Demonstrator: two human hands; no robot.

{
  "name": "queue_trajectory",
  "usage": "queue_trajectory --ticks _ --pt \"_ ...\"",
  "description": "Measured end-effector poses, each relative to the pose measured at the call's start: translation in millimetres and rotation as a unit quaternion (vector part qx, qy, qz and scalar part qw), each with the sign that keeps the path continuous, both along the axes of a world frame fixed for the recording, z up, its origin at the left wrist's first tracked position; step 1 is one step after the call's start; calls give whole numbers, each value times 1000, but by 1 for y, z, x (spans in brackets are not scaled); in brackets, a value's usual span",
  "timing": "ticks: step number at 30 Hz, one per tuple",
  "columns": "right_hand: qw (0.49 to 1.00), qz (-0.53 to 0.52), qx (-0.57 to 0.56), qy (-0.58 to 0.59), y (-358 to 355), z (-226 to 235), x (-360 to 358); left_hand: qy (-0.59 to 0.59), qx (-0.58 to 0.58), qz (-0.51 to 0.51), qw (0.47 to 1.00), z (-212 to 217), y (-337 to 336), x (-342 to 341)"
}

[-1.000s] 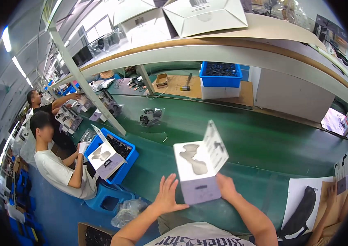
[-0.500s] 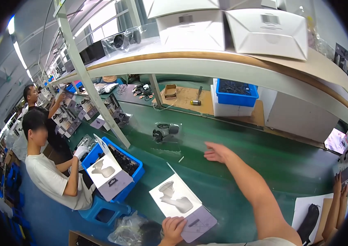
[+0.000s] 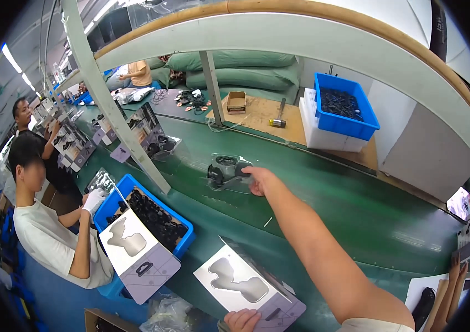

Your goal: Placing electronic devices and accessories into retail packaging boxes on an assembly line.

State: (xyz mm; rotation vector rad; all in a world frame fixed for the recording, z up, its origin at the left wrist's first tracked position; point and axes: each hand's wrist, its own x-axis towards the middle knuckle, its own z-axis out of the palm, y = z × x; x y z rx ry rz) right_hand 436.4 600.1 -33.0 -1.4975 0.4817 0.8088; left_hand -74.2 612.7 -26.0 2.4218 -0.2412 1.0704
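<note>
My left hand (image 3: 241, 321), at the lower edge, grips the bottom of an open white and lilac carton (image 3: 246, 281). The carton's white panel has a large shaped cutout, and a small hanging slot shows in the lilac part. My right arm reaches forward across the green table. At its end my right hand (image 3: 258, 180) has its fingers closed at the right edge of a clear plastic blister tray (image 3: 227, 187) with black parts in it. The tray lies flat on the green surface.
To the left a co-worker in white gloves (image 3: 95, 200) sits by a blue crate (image 3: 191, 237) of black parts, a similar carton (image 3: 140, 260) leaning on it. A post (image 3: 118, 110) and an overhead shelf (image 3: 301, 33) frame the table. Another blue crate (image 3: 348, 124) stands at the back right.
My right hand has moved forward and left onto the blister tray, from outstretched to closed at its edge. The view has shifted; my left hand still grips the carton.
</note>
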Motion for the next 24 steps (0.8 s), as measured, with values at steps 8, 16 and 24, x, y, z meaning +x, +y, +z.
queue_trajectory --ticks 8,16,24 --pt "994 25 -90 -61 34 23 -26 -36 45 -7 998 -32 5 0" --pt "999 -25 -47 -4 32 7 -12 -151 35 6 988 -64 3 8" --pt "999 -13 33 32 33 -19 -21 -55 48 30 997 -33 3 13"
